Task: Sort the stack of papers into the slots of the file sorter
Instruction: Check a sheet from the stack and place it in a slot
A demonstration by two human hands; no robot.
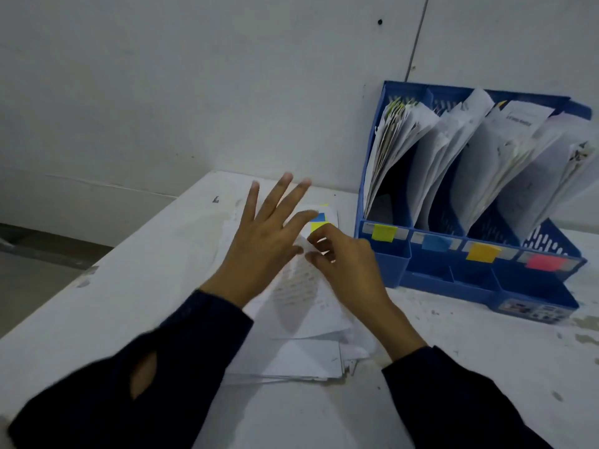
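Stack of papers (291, 358) lying flat on the white desk (113, 286), directly under both my hands and just left of the blue file sorter (453, 280). My left hand (259, 241) is spread wide, fingers (278, 196) straight and fanned over the upper part of the stack, holding nothing. My right hand (343, 264) has its fingers curled, thumb and forefinger pinching the raised edge of the top sheet (298, 286) close to its far corner. Just beyond my fingertips, a blue tab (319, 217) and a yellow tab (319, 226) show at the far edge of the stack; motion blur prevents telling which sheet carries which.

Handling, as judged: the sheets are light, thin and limp, so a single one will droop and curl when lifted by one corner, and neighbouring sheets may cling and come up together. The best hold seems to be the far edge beside the tab, thumb under and forefinger over, while my flat left hand pins the remainder.

The sorter's four slots already hold leaning papers (486, 157); its front labels run yellow-green (384, 233), blue (436, 243), orange-yellow (483, 252) and red (546, 262), all well to the right of my right fingers.
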